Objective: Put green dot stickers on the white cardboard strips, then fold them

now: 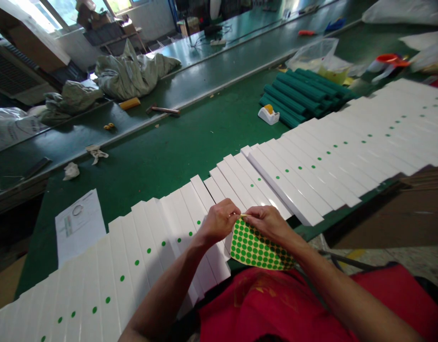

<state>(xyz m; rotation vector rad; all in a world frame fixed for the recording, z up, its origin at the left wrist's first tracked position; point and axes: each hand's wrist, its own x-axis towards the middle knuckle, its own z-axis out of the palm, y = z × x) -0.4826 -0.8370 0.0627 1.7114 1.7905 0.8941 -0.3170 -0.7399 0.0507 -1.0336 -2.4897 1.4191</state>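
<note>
A yellow-backed sheet of round green stickers [256,247] hangs between my hands, just above the near edge of the bench. My left hand [222,218] pinches at the sheet's top edge, thumb and fingertips together; whether a single sticker is between them is too small to make out. Closed on the same edge from the other side, my right hand [269,221] grips the sheet. Below and around both hands lie long white strips, perhaps flat boxes [176,223], side by side in a slanting row. Most bear one green dot sticker [179,240].
Across the green bench [162,156] sit a white tape dispenser [269,115] and a stack of green tubes [304,95]. A printed paper [80,223] with a ring on it lies at left. Farther back are a hammer [164,110] and grey-green sacks [129,73].
</note>
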